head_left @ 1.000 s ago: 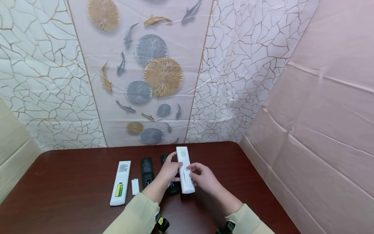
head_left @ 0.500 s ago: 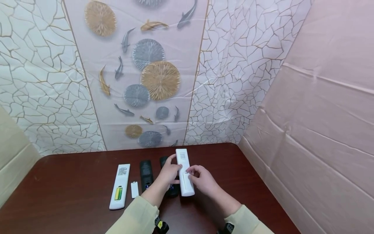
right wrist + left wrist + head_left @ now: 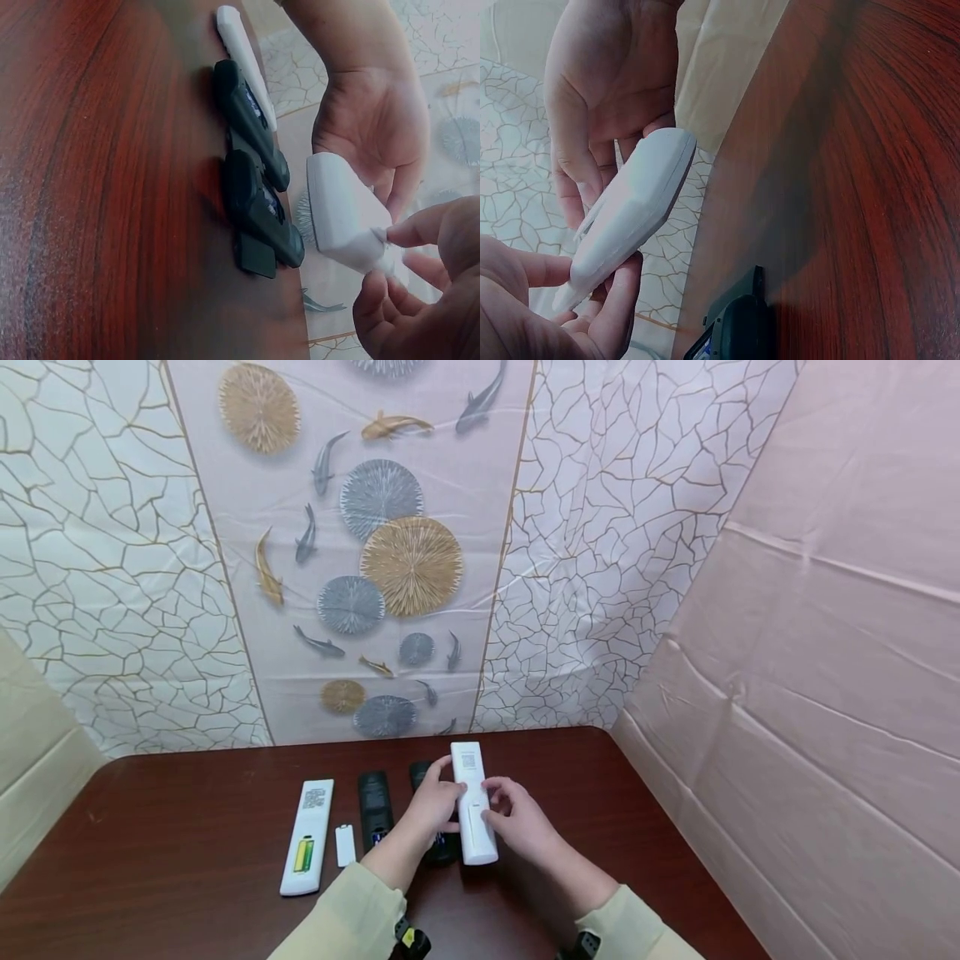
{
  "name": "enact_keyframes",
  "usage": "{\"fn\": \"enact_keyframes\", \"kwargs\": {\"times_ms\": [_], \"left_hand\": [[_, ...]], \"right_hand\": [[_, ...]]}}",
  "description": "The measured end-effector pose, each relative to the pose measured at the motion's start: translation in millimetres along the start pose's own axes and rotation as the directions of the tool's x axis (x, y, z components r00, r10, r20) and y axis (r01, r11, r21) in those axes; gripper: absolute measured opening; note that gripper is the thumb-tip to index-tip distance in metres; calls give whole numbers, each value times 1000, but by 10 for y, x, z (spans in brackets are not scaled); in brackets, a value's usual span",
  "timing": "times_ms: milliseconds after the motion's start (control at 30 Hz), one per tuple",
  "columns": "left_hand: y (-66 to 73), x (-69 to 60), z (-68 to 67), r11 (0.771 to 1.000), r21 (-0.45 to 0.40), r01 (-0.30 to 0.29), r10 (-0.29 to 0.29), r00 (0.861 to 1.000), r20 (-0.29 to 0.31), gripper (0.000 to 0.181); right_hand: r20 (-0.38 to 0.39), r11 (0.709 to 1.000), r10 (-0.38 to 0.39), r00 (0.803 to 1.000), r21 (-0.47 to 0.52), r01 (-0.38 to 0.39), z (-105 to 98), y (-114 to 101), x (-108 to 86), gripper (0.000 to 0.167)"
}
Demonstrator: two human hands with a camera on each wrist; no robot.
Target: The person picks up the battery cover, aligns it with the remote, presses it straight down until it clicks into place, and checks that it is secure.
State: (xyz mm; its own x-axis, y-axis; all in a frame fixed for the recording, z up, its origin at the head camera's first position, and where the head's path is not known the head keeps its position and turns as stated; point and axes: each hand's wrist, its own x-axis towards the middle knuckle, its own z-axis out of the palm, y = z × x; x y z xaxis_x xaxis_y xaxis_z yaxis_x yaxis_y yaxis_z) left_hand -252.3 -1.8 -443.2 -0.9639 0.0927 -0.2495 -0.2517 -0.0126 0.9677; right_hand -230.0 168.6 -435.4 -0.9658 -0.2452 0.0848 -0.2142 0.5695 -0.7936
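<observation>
My left hand (image 3: 431, 802) grips a white remote control (image 3: 468, 768), its back facing up, above the table. A battery cover (image 3: 476, 831) lies on the lower half of that back. In the left wrist view the cover's edge (image 3: 592, 216) stands slightly off the body. My right hand (image 3: 521, 818) pinches at the cover's side, thumb and forefinger curled. The right wrist view has the right hand (image 3: 442, 277) touching the remote control (image 3: 345, 214), with the left hand (image 3: 375, 120) behind it.
A white remote control (image 3: 309, 827) with a battery (image 3: 303, 854) showing lies at left, beside a loose white cover (image 3: 345, 845). Two black remote controls, one (image 3: 376, 802) partly behind the left arm and another (image 3: 259, 210), lie on the dark red table (image 3: 187, 827). Patterned cloth stands behind.
The right forefinger has shifted from the cover's top to the remote control's right edge. The thumb has slid slightly down. The left hand keeps its grip, and the view has tipped slightly upward.
</observation>
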Motion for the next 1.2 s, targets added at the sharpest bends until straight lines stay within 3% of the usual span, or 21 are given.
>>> {"fn": "enact_keyframes", "kwargs": {"times_ms": [167,333,667,1200], "left_hand": [[14,-27,-15,1000,2,6,-6,1000,5,61],[26,-50,-16,1000,-9,10,-10,1000,22,61],[41,-55,-18,1000,-16,22,-22,1000,15,60],[56,-54,-3,999,-36,22,-21,1000,10,60]], "right_hand": [[70,976,103,992,185,-114,20,45,59,58],[131,919,158,979,344,-194,15,68,100,57],[136,906,160,978,374,-200,26,53,112,57],[70,925,134,988,350,-150,40,40,124,52]]}}
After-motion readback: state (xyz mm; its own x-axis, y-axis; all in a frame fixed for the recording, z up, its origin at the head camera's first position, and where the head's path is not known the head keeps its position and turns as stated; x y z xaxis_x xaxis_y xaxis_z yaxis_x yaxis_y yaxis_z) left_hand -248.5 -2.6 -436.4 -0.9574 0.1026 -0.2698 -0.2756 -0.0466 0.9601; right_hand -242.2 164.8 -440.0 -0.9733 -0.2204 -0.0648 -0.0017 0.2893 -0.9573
